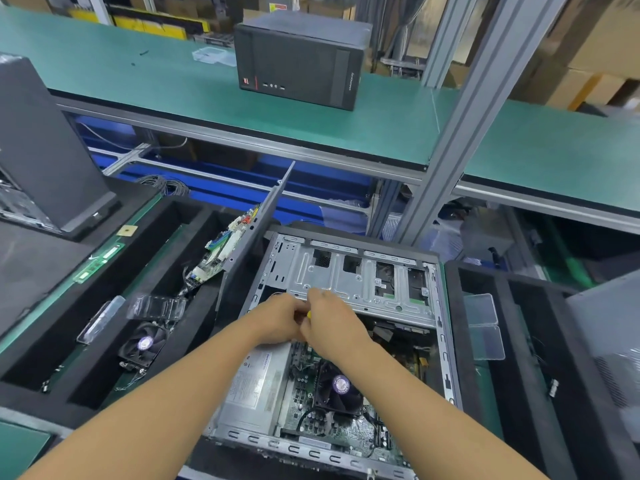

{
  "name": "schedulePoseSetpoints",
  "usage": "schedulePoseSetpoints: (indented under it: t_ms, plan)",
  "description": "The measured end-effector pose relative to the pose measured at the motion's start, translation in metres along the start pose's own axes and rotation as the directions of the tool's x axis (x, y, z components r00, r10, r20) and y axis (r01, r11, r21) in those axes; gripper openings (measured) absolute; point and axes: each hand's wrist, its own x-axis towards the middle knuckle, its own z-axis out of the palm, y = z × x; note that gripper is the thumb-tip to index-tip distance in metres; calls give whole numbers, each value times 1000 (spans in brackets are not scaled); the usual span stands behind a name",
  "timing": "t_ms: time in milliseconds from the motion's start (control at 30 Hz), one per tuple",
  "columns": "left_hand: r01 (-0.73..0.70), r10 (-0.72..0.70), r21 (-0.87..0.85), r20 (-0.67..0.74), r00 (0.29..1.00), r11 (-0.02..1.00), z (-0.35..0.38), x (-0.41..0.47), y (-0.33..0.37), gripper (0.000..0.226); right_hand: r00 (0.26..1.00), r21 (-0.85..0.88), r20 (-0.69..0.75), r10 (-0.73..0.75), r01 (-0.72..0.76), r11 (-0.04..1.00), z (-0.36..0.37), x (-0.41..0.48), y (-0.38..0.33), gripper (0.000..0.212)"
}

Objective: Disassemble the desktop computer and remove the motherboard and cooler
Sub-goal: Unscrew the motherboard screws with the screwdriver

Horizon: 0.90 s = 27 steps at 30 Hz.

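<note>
A person leans over an open desktop case [294, 448] lying flat on the near bench, both bare forearms reaching in from the near edge and converging at its middle. The left hand [280, 317] and right hand [329, 318] meet knuckle to knuckle at the near edge of the silver drive cage [346, 271], wrists slightly raised, fingers of both curled inward. A yellow sliver [308, 314] shows between them; which hand grips it cannot be told, nor whether either is simply clenched.

The motherboard [304, 386] sits in the case under the right forearm, with the cooler [337, 388], a black fan with a purple hub, mounted on it. The power supply [256, 379] lies just left of the board, partly under the left arm.

A grey panel [256, 230] leans tilted against the case's left side. Left of it, a black tray [204, 299] holds a second board [221, 251] at its far end and a second fan [145, 344] nearer. On the far green belt [121, 74] stands a black tower [298, 60].
</note>
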Motion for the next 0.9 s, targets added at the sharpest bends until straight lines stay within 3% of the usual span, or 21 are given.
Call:
schedulePoseSetpoints:
  t_ms: [133,267,333,467,667,733,900]
  plan:
    - [9,-2,61,-108,994,998,4,0,-1,21,999,51,21,-40,39,998,0,-2,1,36]
    - [-11,28,134,-130,991,991,10,4,0,4,998,-23,-62,-3,2,1000,1,-2,4,36]
    - [-22,35,102,-129,991,995,10,4,-1,5,999,-59,-39,16,-19,998,-1,0,6,40]
    - [-97,99,28,-86,991,995,8,0,-2,17,1000,-51,-3,-27,26,998,-4,-1,5,34]
    - [-78,83,50,-120,989,996,7,1,-3,34,999,8,30,-19,19,1000,-4,-4,3,41]
    - [-71,80,72,-127,989,995,9,2,-4,25,1000,40,-10,-5,6,999,-3,-6,3,33]
    - [-69,74,42,-147,986,997,12,2,-4,8,999,-40,-37,20,-22,999,-1,-5,5,43]
